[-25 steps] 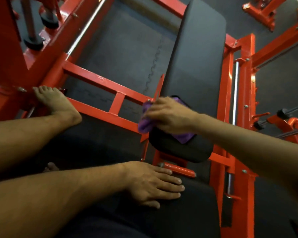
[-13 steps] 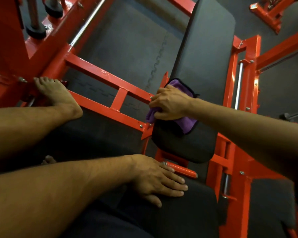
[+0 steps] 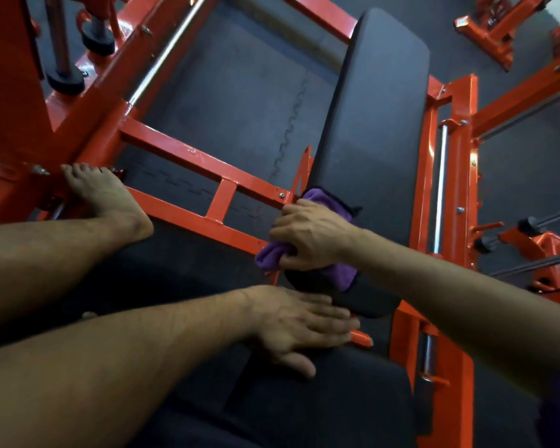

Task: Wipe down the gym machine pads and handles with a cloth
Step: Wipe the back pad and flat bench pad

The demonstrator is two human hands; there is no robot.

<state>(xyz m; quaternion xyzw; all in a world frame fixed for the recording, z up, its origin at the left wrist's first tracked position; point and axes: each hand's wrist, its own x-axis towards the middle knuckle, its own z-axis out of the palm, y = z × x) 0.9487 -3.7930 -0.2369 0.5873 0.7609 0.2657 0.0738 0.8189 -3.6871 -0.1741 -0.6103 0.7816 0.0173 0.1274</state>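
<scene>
Dark rubber floor mats (image 3: 240,101) lay under the red frame (image 3: 207,176) of the machine, and more red equipment stood at the far right edge of the floor. You were partway through the wiping: the step in hand looked like the near end of the long black back pad (image 3: 379,124), worked along its left edge where it meets the frame.

Your right hand (image 3: 314,237) was closed round the purple cloth (image 3: 269,257), fingers curled and the cloth bunched in the fist, with a flap of it spread flat under your palm against the pad's near left corner. One fold stuck out past the left edge of the pad, over the frame.

Your left hand (image 3: 298,321) held nothing. It lay flat, fingers straight and close together, palm down on the far edge of the seat pad (image 3: 320,399), just below the near end of the back pad, likely as a brace.

Most of the back pad stretched away beyond the cloth, so I'd judge the task far from done; whether that upper part was already clean, I could not tell. The next move probably called for firm, even pressure in long strokes toward the far end, flattening the cloth for more contact. No handles showed clearly enough to point out.
</scene>
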